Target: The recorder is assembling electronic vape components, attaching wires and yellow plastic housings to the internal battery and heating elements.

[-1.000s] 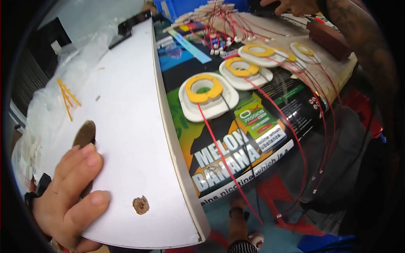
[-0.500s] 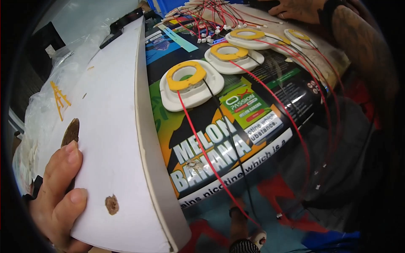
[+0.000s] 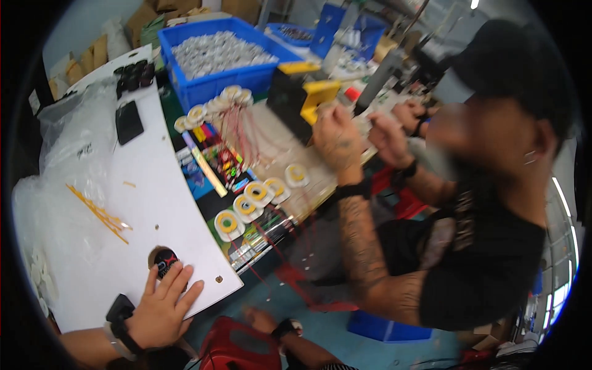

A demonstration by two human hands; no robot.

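My left hand [image 3: 166, 307] lies flat on the white board [image 3: 185, 231], fingers spread. Its fingertips rest by a black round piece with coloured print [image 3: 165, 260], which sits at a round hole in the board; the fingers cover part of it. Low in the view, my right hand [image 3: 260, 320] hangs beside a red stool [image 3: 237, 348], away from the work surface; its fingers are too blurred to read. Right of the board, several white oval parts with yellow rings [image 3: 227, 226] stand in a row, red and black wires trailing over the edge.
A co-worker in a black cap [image 3: 515, 58] sits at the right, both hands raised. Behind the row are bundled red wires [image 3: 237, 132] and a blue bin [image 3: 176, 71] of small pale parts. A dark phone [image 3: 129, 123], orange strips [image 3: 98, 213] and plastic wrap [image 3: 61, 160] lie leftward.
The view has lifted and widened, bringing in the co-worker and blue bin. My left hand has shifted from the board's left edge to over the hole, where the black round piece now shows.
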